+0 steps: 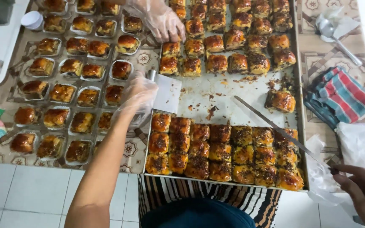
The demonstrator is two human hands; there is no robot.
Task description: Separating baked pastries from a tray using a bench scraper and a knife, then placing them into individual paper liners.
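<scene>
Head view: gloved left hand gripping scraper, blade just above pastry rows.

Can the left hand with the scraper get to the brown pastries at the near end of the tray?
Probably yes. The left hand holds the scraper just above those pastries, with only bare tray between them.

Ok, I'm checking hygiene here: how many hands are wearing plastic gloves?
2. The left hand, holding a metal scraper at the tray's left edge, and another person's hand on the pastries at the top. The right hand, by the knife, is bare.
</scene>
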